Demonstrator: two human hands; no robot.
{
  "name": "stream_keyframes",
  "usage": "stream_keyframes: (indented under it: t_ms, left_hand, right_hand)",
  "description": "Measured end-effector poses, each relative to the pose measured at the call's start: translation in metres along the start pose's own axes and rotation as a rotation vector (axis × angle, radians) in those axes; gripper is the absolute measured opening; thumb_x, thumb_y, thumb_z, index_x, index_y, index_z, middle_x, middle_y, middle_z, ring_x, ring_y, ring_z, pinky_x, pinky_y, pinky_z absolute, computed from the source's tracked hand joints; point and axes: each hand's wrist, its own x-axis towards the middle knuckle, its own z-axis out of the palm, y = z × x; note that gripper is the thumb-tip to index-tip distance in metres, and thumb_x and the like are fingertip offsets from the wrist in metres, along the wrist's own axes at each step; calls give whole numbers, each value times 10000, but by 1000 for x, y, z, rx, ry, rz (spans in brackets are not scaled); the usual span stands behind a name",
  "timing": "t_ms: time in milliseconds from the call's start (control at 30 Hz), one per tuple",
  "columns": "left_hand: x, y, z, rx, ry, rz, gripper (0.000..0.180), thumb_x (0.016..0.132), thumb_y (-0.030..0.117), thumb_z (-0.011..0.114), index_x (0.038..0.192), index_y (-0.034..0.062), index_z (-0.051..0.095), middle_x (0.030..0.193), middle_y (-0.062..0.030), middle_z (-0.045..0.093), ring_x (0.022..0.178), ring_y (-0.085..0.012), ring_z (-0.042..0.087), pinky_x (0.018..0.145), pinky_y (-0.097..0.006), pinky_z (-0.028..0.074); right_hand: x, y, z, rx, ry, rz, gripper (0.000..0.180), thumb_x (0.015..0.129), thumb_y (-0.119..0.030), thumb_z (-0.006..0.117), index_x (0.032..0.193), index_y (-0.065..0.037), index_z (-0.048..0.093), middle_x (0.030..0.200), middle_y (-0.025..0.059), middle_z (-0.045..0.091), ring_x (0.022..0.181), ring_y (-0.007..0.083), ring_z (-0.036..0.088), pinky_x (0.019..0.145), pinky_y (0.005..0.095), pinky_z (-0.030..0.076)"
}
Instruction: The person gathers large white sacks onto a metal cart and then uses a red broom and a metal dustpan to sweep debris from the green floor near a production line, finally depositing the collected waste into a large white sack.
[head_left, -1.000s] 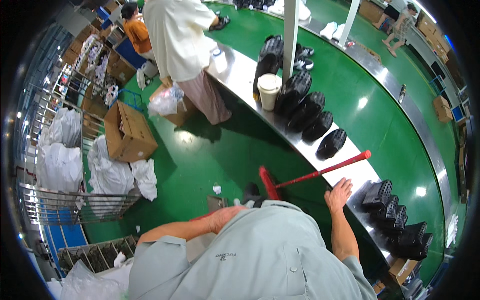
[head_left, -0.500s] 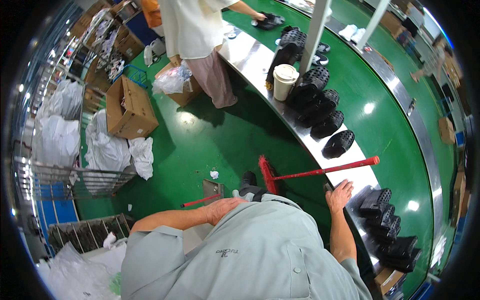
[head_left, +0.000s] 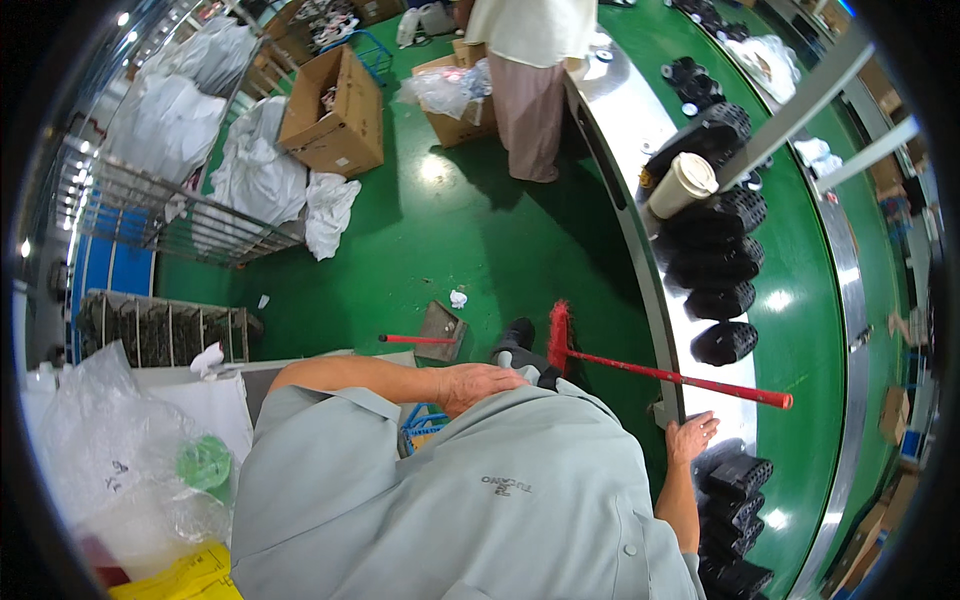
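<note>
Unmoved, left hand (head_left: 478,384) rests flat on chest; right hand (head_left: 692,438) lies open on counter (head_left: 640,240).

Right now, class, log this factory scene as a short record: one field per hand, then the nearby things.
left hand: rests flat on the person's own grey shirt front, holding nothing
right hand: fingers spread on the shiny metal conveyor edge, no grip on anything
red-handled broom: bristles on the green floor, handle leaning over the conveyor edge just above the right hand
black moulded shoe soles: rowed on the green belt
grey dustpan: on floor
</note>
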Motion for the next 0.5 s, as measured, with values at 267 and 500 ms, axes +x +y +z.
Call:
stream_keyframes:
  t_ms: [267, 500]
  left_hand:
    - [-3, -2, 14, 12, 98, 15, 829, 627, 267, 719, 1337, 30, 363, 1304, -165, 442, 1205, -346, 451, 1014, -396, 392]
    - [-17, 9, 20, 55, 182, 24, 764, 686, 288, 685, 1319, 0, 369, 1262, -185, 454, 1173, -344, 469, 999, -398, 405]
  right_hand:
    - [9, 12, 8, -8, -14, -34, 913, 688, -220, 710, 1390, 48, 191, 1425, 314, 240, 1300, 470, 296, 1043, 512, 345]
    - [16, 27, 28, 15, 4, -112, 924, 692, -228, 699, 1406, 41, 179, 1420, 327, 236, 1296, 479, 293, 1042, 500, 346]
